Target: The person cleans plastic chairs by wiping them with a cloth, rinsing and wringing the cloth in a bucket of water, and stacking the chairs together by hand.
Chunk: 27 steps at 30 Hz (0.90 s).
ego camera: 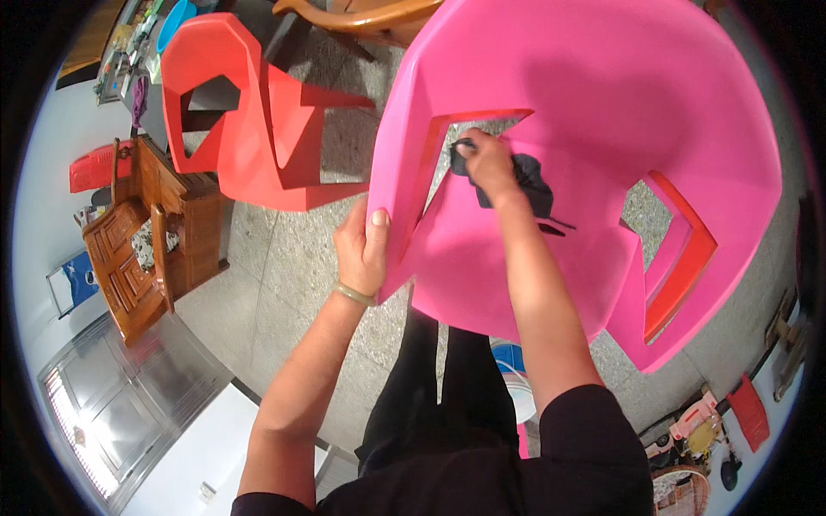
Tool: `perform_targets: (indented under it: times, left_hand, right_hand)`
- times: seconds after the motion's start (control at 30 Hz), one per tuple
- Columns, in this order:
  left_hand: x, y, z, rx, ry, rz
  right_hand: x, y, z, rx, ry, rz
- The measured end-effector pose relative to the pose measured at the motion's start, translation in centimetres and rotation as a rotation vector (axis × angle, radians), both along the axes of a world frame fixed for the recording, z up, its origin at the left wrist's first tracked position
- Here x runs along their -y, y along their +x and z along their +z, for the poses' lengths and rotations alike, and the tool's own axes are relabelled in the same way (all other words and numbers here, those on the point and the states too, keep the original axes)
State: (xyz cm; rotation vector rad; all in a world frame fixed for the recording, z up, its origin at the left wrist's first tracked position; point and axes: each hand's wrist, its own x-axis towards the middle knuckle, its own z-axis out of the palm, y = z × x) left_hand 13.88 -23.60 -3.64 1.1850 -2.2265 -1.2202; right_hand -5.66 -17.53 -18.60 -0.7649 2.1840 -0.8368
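Observation:
A large pink plastic armchair (581,84) with red inner edges around its arm openings fills the right half of the view. My left hand (362,248), with a bangle at the wrist, grips the outer edge of its left arm, the thumb on top. My right hand (485,161) is at the left arm opening, with its fingers closed on part of a dark cloth (532,184). The rest of the cloth hangs beneath the hand and forearm over the seat. A dark slot shows in the seat beside the forearm.
A red-orange plastic chair (242,155) stands on the speckled floor at the upper left. Left of it is a carved wooden armchair (132,245). Behind the pink chair is a curved wooden armrest (368,16). A white bucket (519,396) stands by my legs. Assorted items lie at the lower right.

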Motion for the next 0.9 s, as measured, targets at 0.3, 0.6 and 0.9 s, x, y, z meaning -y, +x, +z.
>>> perform_targets:
  times: [0.3,0.6,0.9]
  left_hand:
    - [0.0,-0.2,0.5,-0.007,0.057,0.004]
    - [0.1,0.3,0.0,0.009,0.078,0.003]
    - [-0.1,-0.5,0.1,-0.045,0.049,-0.048]
  right_hand:
    - [-10.8,-0.8,-0.9,-0.648,-0.159,-0.354]
    - [-17.1,23.7,1.2,-0.246,-0.138,0.383]
    - [-32.7,6.5,0.1,-0.946,0.46,-0.376]
